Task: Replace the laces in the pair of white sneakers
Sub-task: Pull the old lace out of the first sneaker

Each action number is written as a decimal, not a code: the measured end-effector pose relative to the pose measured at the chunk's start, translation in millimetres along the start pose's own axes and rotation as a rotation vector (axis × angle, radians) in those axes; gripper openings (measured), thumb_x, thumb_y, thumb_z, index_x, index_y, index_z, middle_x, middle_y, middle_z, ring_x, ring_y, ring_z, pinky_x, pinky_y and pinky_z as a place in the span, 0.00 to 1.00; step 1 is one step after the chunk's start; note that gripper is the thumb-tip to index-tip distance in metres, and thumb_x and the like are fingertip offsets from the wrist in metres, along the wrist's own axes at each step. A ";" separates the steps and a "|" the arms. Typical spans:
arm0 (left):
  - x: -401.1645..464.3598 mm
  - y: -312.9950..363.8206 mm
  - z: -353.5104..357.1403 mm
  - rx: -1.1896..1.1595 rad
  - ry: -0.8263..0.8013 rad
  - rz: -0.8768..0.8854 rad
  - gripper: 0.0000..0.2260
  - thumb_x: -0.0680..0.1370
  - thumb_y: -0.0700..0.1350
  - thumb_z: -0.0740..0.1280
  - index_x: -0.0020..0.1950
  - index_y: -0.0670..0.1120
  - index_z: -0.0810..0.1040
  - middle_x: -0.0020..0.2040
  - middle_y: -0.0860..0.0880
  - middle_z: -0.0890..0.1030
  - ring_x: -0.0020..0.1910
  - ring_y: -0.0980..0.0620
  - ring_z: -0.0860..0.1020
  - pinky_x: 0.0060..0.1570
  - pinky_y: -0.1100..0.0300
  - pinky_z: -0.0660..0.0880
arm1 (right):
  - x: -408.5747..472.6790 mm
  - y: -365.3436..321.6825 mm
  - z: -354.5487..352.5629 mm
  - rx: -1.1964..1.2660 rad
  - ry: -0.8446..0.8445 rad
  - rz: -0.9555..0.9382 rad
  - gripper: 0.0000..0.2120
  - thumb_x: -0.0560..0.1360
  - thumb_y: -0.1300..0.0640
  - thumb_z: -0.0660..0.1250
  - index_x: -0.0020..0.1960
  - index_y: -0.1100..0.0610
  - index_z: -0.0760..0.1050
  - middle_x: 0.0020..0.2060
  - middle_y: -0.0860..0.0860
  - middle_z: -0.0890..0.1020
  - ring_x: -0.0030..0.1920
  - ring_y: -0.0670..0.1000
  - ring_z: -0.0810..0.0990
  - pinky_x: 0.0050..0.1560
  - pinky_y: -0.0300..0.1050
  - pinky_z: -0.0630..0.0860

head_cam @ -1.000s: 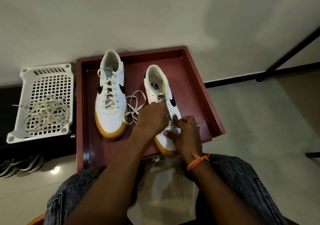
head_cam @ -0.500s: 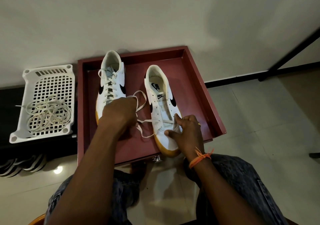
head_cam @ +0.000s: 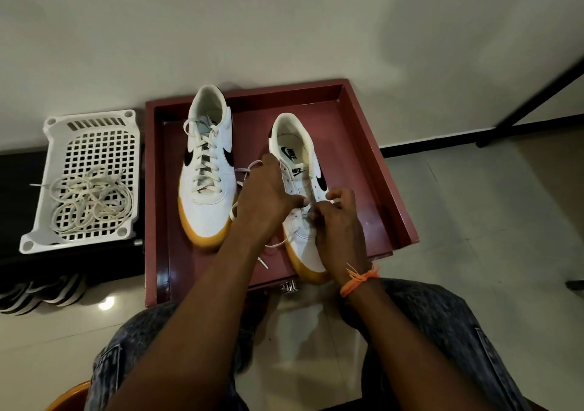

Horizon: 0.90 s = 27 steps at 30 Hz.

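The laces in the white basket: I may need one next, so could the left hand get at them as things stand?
Probably yes. The basket is open-topped with the laces lying loose and uncovered, left of the tray. But the left hand is busy at the right sneaker.

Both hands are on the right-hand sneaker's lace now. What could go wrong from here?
The lace loops loose behind the left hand; it could twist or snag before it reaches the eyelets. The free lace tip lies near the tray's front edge and might slip off. The right hand hides the eyelets, so one could be skipped.
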State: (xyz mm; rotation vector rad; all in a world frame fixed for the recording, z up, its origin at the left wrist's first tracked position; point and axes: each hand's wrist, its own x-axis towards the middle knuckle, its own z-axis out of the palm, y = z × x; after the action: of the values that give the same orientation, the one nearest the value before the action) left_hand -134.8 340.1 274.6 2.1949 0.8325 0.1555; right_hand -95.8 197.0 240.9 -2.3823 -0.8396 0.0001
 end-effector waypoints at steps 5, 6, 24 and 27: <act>1.8 -5.9 -1.0 -0.027 0.010 0.021 0.33 0.63 0.52 0.82 0.61 0.45 0.70 0.54 0.48 0.81 0.50 0.47 0.79 0.42 0.55 0.74 | -6.4 27.6 1.6 0.408 0.120 0.557 0.10 0.77 0.56 0.66 0.39 0.53 0.82 0.50 0.56 0.83 0.52 0.55 0.82 0.59 0.56 0.78; 1.5 -4.9 -0.8 -0.017 0.014 0.042 0.34 0.63 0.52 0.82 0.62 0.44 0.70 0.55 0.48 0.80 0.51 0.47 0.79 0.43 0.55 0.73 | -6.5 26.4 -0.7 0.471 0.115 0.596 0.10 0.76 0.57 0.66 0.39 0.52 0.83 0.48 0.56 0.84 0.51 0.56 0.82 0.58 0.58 0.79; 42.8 -17.3 -26.4 0.051 -0.170 0.500 0.10 0.70 0.35 0.76 0.47 0.48 0.87 0.50 0.49 0.84 0.53 0.51 0.81 0.61 0.50 0.75 | 2.5 34.7 0.3 0.287 0.227 0.462 0.06 0.76 0.55 0.68 0.40 0.51 0.80 0.54 0.56 0.75 0.52 0.54 0.78 0.56 0.47 0.78; 39.7 -16.1 -27.1 -0.070 -0.182 0.400 0.10 0.70 0.33 0.75 0.47 0.46 0.86 0.51 0.48 0.84 0.58 0.49 0.79 0.59 0.53 0.75 | 4.5 36.0 -7.7 0.330 0.261 0.621 0.05 0.76 0.58 0.69 0.43 0.50 0.80 0.56 0.59 0.78 0.54 0.58 0.80 0.54 0.56 0.80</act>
State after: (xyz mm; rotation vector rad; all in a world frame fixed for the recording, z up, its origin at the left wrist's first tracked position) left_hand -121.8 389.0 276.4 2.2459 0.2771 0.1736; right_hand -70.2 173.2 228.4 -2.1684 0.0406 0.0700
